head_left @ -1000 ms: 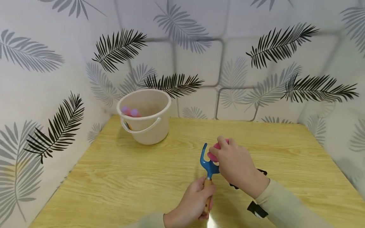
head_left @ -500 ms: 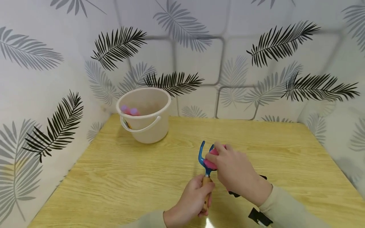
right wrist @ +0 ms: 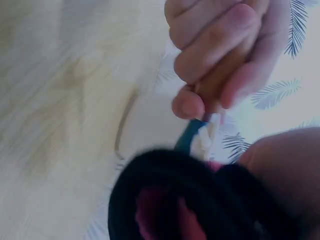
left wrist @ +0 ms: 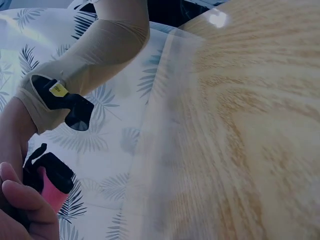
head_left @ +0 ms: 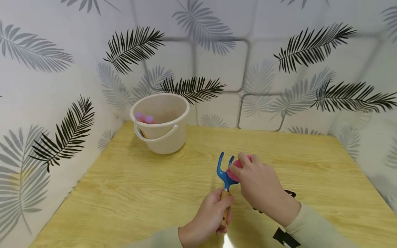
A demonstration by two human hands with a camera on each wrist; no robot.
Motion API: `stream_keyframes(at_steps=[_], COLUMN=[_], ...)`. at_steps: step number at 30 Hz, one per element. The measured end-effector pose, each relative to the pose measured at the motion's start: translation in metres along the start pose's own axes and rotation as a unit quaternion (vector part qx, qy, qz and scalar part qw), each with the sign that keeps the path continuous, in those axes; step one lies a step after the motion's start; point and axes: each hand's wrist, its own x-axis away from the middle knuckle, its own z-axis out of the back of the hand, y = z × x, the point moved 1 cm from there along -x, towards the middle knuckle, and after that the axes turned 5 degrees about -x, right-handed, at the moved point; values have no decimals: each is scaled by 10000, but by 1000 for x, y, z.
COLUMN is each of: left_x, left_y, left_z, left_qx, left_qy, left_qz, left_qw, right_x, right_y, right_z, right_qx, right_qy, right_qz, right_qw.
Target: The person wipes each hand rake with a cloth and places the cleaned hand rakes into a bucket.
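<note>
In the head view my left hand (head_left: 207,213) grips the wooden handle (head_left: 225,196) of a blue garden hand fork (head_left: 223,175), its prongs pointing away and up. Two prongs show; the rest of the head is hidden. Fingers of my right hand (head_left: 262,184) hold a pink item (head_left: 232,173) against the fork's right side. Beneath that hand a black part (head_left: 290,193) sticks out. Seen from the left wrist, a pink body (left wrist: 52,194) joins a black piece (left wrist: 56,170); I cannot tell its kind. A blurred black ring (right wrist: 160,165) fills the near right wrist view.
A white bucket (head_left: 167,141) with a handle stands at the table's back left, pink and lilac items (head_left: 149,119) inside. Leaf-patterned sheeting (head_left: 211,62) rises behind and at both sides of the wooden table (head_left: 139,193). A black wrist camera (head_left: 285,237) is worn on the right sleeve.
The pink item in my right hand has moved down over the fork head, then slightly back up and right. A second prong has come into sight. My left hand keeps its grip.
</note>
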Motion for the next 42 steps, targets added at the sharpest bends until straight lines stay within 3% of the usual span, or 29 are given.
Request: stream_keyframes(at_steps=[7,14,25,34,42], left_x=[-1,3,2,4,6], left_y=[3,2,2,0,2], left_z=[-2,-4,-4,-3,-2], left_qx=[66,101,127,145,-53], left_qy=[-53,-152,-137,-345,-272], left_qz=[-138,28,24,-131,-383], left_qw=[9999,9998,9998,9992,9989], right_x=[4,3,15,20,20], right_y=[6,19,8,12,15], right_z=[6,-3,2,18,27], right_qx=[-288,-103,-73,-298,-161], right_qy=[-174,-116,242,97,612], right_qz=[-47,-384,-45,-38,8], right_qw=[9994,9991,9997,9995,9980])
